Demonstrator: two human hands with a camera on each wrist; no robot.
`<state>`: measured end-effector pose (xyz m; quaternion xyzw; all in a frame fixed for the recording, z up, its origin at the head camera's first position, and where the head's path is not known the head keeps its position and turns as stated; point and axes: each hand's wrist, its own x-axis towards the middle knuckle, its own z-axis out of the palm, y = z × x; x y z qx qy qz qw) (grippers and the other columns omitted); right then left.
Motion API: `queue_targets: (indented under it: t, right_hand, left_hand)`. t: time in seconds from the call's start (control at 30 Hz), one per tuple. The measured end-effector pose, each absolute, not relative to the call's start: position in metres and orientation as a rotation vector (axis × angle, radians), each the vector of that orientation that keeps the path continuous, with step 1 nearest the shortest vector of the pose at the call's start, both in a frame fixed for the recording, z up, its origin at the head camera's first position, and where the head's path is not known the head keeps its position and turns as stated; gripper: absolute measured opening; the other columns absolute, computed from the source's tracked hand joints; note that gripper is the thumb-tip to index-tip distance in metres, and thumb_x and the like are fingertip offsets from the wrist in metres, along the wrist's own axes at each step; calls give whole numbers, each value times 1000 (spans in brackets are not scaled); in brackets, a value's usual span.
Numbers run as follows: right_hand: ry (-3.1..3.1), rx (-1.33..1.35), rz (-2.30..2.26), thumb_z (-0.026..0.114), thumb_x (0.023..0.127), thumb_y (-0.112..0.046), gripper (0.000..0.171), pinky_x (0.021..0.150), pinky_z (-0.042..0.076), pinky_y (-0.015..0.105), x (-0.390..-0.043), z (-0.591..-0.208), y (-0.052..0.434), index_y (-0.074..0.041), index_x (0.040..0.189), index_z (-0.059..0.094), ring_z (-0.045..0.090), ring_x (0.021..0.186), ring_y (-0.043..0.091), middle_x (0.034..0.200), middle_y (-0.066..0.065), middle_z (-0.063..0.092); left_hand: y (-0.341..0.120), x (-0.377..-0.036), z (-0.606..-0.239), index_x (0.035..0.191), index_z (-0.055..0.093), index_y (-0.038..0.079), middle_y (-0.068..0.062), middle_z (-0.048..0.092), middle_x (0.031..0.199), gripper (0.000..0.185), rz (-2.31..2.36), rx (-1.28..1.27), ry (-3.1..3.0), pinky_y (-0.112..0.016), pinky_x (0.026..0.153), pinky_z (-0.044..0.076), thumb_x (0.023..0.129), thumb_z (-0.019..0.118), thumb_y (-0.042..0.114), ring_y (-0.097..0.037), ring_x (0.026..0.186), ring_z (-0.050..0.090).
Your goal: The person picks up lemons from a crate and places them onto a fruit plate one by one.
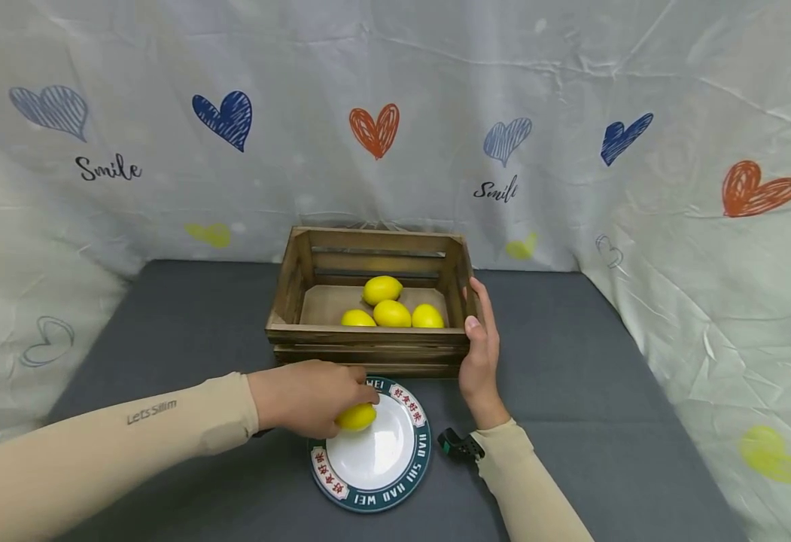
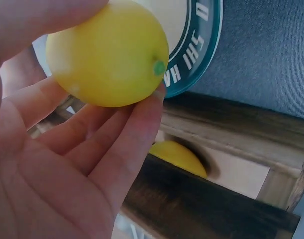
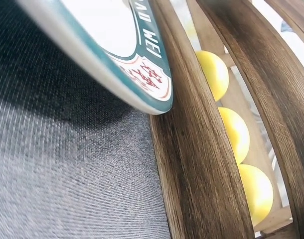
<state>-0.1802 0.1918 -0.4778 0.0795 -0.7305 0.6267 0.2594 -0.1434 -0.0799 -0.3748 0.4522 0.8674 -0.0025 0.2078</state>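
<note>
A yellow lemon (image 2: 109, 55) is held between the thumb and fingers of my left hand (image 1: 317, 397). In the head view that lemon overlaps the upper left of a round plate (image 1: 368, 450), white in the middle with a dark green lettered rim. Behind the plate stands a brown slatted wooden crate (image 1: 368, 354). Several more lemons (image 1: 392, 314) lie inside it, the front ones partly hidden by its front wall. My right hand (image 1: 482, 354) rests on the crate's right side near the front corner, its fingers extended along the outside and the thumb at the edge.
A dark grey cloth (image 1: 185, 331) covers the table. At the back and sides hangs a pale curtain (image 1: 300, 173) printed with hearts and "Smile". A black strap (image 1: 461, 444) sits at the right wrist, right of the plate.
</note>
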Motion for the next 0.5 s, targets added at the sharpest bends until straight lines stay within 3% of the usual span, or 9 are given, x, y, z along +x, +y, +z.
queue_targets:
  t: [0.5]
  right_hand:
    - [-1977,222,1704,38,100,-36,67,132,15,61,-180,-477,193,-30,167,42,31,162,19,174,-7,38]
  left_hand:
    - [-76,-144,-390,137,73,25,-5,70,121,57,-63,1224,2424,-35,91,62,83,90,13,-16,89,62]
